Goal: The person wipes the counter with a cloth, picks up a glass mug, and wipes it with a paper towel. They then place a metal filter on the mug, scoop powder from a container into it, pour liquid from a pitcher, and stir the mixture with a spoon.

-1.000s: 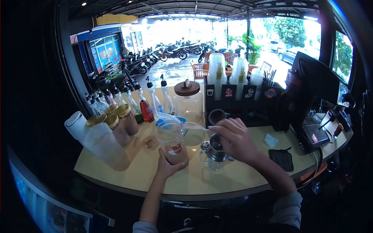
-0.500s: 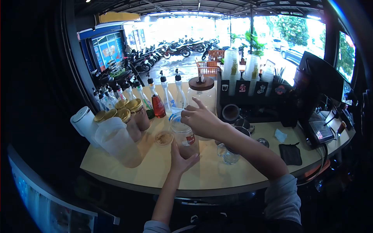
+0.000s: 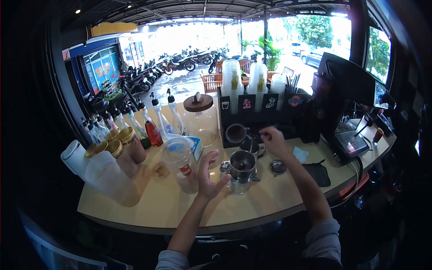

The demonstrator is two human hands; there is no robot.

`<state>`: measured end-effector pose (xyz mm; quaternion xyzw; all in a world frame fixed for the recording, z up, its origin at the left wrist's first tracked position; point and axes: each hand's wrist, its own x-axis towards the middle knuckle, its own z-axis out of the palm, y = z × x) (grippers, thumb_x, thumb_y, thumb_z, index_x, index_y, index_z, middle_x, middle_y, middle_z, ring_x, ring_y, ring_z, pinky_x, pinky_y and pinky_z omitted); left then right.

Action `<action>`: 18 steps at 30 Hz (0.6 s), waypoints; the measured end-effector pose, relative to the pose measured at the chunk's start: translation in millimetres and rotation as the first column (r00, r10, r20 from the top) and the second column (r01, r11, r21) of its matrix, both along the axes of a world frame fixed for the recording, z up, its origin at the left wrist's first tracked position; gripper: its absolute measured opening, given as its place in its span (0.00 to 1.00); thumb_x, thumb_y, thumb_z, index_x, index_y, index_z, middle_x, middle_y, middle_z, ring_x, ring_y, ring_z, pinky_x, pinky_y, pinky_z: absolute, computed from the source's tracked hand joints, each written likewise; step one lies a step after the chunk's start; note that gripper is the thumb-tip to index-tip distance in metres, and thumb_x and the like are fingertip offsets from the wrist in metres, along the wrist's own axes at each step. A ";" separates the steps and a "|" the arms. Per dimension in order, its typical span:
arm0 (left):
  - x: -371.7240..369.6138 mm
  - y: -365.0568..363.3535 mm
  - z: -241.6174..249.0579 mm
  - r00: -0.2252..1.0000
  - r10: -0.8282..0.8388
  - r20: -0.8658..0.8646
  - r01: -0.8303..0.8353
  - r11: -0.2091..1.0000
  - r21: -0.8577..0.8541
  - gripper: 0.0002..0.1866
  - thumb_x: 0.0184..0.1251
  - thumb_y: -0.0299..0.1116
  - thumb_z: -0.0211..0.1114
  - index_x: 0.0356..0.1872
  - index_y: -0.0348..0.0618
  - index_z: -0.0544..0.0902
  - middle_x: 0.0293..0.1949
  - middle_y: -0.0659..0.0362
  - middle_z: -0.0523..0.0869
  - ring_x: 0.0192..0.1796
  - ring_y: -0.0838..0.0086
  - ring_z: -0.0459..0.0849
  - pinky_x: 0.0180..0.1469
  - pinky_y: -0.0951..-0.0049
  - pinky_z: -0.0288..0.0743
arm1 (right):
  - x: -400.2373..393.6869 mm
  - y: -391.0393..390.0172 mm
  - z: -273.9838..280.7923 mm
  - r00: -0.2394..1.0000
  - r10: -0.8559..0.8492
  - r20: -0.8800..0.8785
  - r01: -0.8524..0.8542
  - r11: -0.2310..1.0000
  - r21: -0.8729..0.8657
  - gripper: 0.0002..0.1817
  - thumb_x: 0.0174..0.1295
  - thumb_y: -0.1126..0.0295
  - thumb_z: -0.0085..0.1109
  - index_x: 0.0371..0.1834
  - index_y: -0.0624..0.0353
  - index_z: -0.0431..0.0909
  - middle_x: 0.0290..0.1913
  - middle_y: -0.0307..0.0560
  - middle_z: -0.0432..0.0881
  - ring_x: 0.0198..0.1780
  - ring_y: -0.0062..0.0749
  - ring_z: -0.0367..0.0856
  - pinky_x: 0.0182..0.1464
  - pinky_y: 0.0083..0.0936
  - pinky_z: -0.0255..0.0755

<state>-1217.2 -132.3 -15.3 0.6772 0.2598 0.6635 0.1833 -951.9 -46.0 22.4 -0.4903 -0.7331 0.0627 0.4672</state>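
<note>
My left hand [image 3: 209,178] is open, its fingers apart and curved, in the space between a clear plastic jar [image 3: 178,158] with a red label and a metal coffee dripper [image 3: 242,164]. The dripper rests on a glass mug [image 3: 239,186]. Over the counter to the right, my right hand [image 3: 273,140] has its fingers curled together, near a dark metal pitcher [image 3: 250,146]. Whatever those fingers may hold is too small to make out. A round metal lid [image 3: 277,167] lies below that hand.
Pump bottles [image 3: 153,132] and gold-lidded jars [image 3: 131,144] line the left side, with a frosted pitcher [image 3: 108,175] in front. A wooden-lidded glass jar [image 3: 201,121] and a cup rack [image 3: 265,118] stand behind. A dark cloth [image 3: 317,173] lies at right.
My left hand has let go of the clear jar and opened beside it. My right hand has moved from the jar's mouth to the right, past the dripper. The view has shifted right.
</note>
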 end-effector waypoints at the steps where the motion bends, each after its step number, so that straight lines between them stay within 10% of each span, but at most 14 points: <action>1: 1.1 13.7 -10.1 0.993 -0.118 -0.022 0.115 0.987 -0.111 0.45 0.46 0.49 0.77 0.65 0.39 0.67 0.61 0.52 0.73 0.63 0.64 0.72 0.64 0.64 0.65 | 10.3 7.8 -20.2 1.000 -0.007 -0.020 0.006 0.998 -0.064 0.09 0.57 0.74 0.59 0.40 0.64 0.80 0.36 0.52 0.81 0.37 0.37 0.83 0.39 0.26 0.75; 8: 9.7 37.8 -39.7 0.890 -0.454 0.025 0.434 0.831 -0.348 0.44 0.37 0.37 0.83 0.60 0.35 0.72 0.53 0.57 0.81 0.56 0.73 0.79 0.63 0.69 0.69 | 34.7 35.9 -102.5 0.969 0.119 -0.216 -0.201 0.888 -0.414 0.16 0.68 0.61 0.51 0.43 0.65 0.78 0.39 0.52 0.84 0.41 0.33 0.84 0.45 0.28 0.74; 12: 15.2 29.8 -53.4 0.889 -0.422 0.178 0.458 0.792 -0.404 0.42 0.40 0.34 0.82 0.60 0.32 0.71 0.53 0.55 0.81 0.56 0.72 0.80 0.61 0.68 0.72 | 25.6 31.6 -116.9 0.753 0.236 -0.615 -0.498 0.815 -0.298 0.13 0.71 0.63 0.50 0.34 0.61 0.74 0.31 0.39 0.79 0.36 0.21 0.76 0.42 0.24 0.72; 18: 18.8 28.8 -64.7 0.887 -0.412 0.209 0.458 0.841 -0.289 0.42 0.44 0.38 0.78 0.61 0.32 0.69 0.53 0.54 0.81 0.55 0.71 0.81 0.60 0.69 0.72 | 27.6 32.4 -102.8 0.691 0.230 -0.685 -0.461 0.871 -0.172 0.12 0.72 0.64 0.50 0.31 0.58 0.70 0.28 0.33 0.72 0.32 0.17 0.67 0.37 0.18 0.63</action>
